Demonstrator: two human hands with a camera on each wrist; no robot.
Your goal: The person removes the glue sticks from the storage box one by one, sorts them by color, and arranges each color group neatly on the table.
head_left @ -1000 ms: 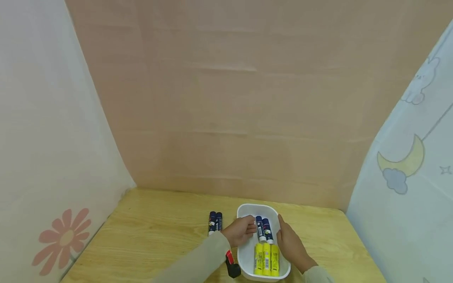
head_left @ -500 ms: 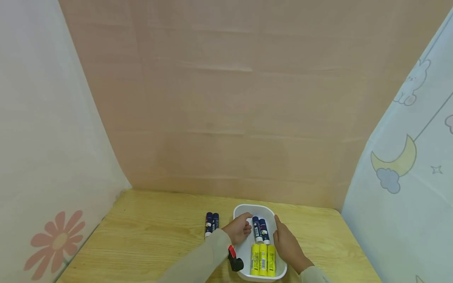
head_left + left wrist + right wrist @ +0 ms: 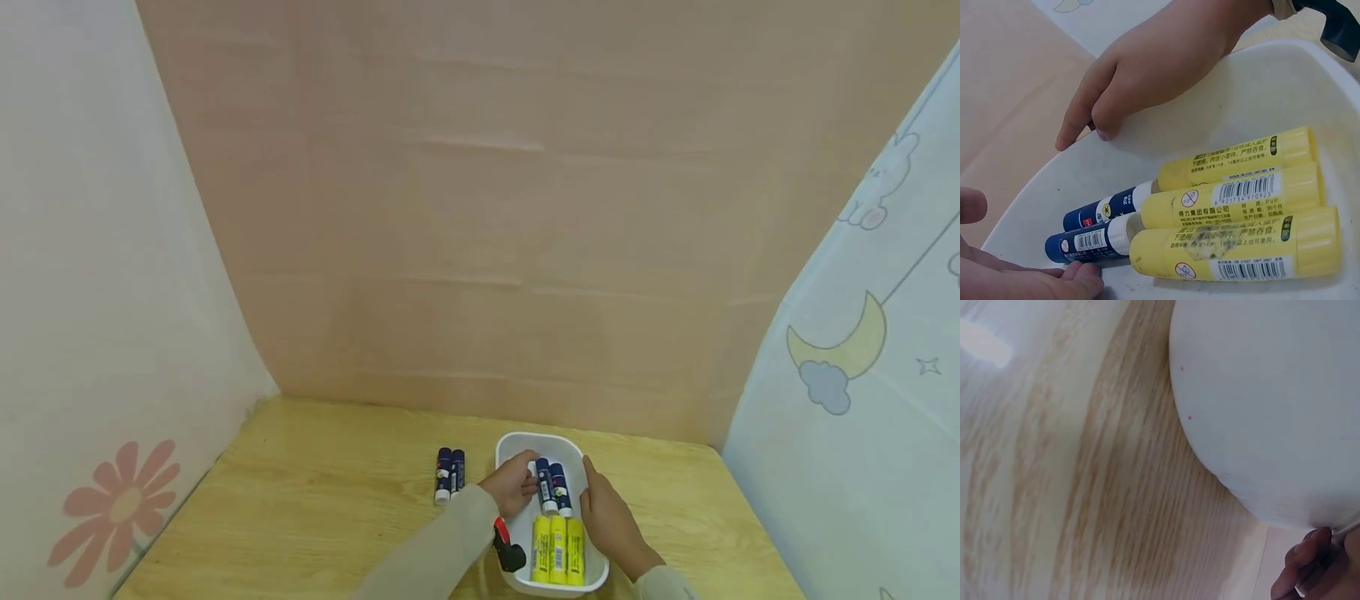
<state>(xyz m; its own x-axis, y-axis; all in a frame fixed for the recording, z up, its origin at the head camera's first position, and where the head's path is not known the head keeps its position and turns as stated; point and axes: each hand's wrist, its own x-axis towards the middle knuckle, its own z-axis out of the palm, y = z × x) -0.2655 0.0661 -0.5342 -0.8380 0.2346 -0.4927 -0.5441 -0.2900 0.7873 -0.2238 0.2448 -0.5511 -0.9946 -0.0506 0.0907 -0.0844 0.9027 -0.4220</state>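
Note:
A white plastic tray (image 3: pixel 525 445) holds three yellow glue sticks (image 3: pixel 558 550) side by side at its near end and two navy glue sticks (image 3: pixel 547 485) lying just beyond them. My left hand (image 3: pixel 512 483) reaches over the tray's left side. In the left wrist view, the bent fingertips (image 3: pixel 1082 278) touch the side of the nearer navy stick, while the thumb stays apart. My right hand (image 3: pixel 611 521) grips the tray's right wall, its thumb over the rim. The right wrist view shows its fingers (image 3: pixel 1302 559) against the outer wall.
Two more navy glue sticks (image 3: pixel 443 475) lie together on the wooden table (image 3: pixel 330 492), left of the tray. A beige backdrop (image 3: pixel 450 250) rises behind the table, with printed white cloths (image 3: pixel 847 400) on both sides. A black wrist device (image 3: pixel 510 548) hangs over the tray's left edge.
My left hand has shifted slightly, staying beside the navy sticks, and its sleeve now covers less of the pair on the table. The right hand keeps its grip on the tray.

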